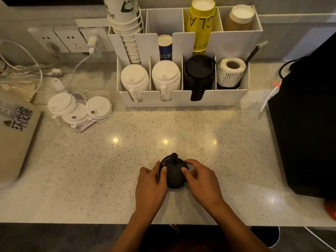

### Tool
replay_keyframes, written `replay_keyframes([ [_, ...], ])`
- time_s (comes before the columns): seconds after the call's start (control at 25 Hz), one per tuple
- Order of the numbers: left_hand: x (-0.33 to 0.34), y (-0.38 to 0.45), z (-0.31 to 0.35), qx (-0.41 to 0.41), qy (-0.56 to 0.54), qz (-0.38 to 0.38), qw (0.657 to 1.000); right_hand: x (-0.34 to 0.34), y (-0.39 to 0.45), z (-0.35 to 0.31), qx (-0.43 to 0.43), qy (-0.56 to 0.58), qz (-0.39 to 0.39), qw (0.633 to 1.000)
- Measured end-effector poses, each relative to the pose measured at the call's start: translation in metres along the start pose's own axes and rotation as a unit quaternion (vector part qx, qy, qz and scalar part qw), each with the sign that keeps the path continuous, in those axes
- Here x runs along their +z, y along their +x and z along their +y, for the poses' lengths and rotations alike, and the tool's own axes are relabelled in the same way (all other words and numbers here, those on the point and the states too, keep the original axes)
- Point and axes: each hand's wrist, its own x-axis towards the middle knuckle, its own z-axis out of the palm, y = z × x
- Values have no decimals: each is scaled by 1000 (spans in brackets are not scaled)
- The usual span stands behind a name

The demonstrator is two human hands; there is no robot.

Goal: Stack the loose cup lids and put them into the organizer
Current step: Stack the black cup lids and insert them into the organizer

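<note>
Right now a short stack of black lids (pixel 174 174) sits on the counter (pixel 227 142) at about 6 o'clock, near its front edge, held between both hands. The left hand (pixel 151 180) cups the stack's left side with fingers curled around the rim and its thumb on top; the right hand (pixel 198 177) closes on the right side — thumb on the top lid, fingers wrapped behind. Both hands look clamped on the stack, squaring it up.

My read is that the stacking of the black lids is near done, and the next move is a lift toward 12 o'clock, where the organizer (pixel 183 99) stands. Its third front slot already holds black lids (pixel 198 73), so the stack would have to go in tilted to match them and nest onto their front.

White lids (pixel 80 108) lie loose at 10 o'clock on the counter — these are not yet stacked. Two front slots at left hold white lid stacks (pixel 134 79).
</note>
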Motion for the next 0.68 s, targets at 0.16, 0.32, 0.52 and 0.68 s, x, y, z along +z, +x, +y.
replay_keyframes([
  [0.16,3,-2,-9,30,34,16,999,2,1,3,-12,-13,-6,1000],
  [0.32,7,-2,-10,29,58,24,998,3,2,3,-9,-19,-11,1000],
  [0.52,6,5,-8,2,-13,13,1000,-1,9,2,67,44,-24,996],
  [0.68,3,13,-2,-1,-46,-2,999,-10,34,-4,112,58,-67,990],
])
